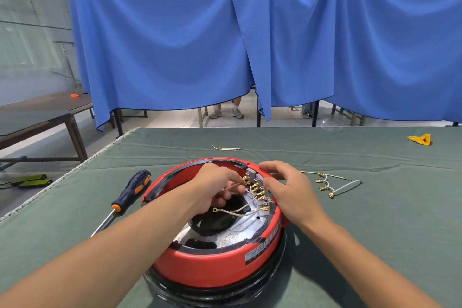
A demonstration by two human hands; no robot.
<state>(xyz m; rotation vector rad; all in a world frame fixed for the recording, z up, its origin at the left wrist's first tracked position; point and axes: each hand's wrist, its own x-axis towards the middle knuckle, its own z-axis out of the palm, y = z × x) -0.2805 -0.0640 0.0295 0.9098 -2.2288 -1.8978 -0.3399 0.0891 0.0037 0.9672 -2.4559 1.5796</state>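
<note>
Wiring step: left hand pinches a white wire at the terminal block, right hand grips the rim of the red cooker base. Next, probably push it on squarely, no bending.

Screwdriver, loose wire bundle and yellow scrap on green cloth, blue curtain behind.

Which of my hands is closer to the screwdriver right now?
Left. The left hand pinches a wire inside the red housing, just right of the screwdriver; the right hand holds its rim, farther right.
</note>
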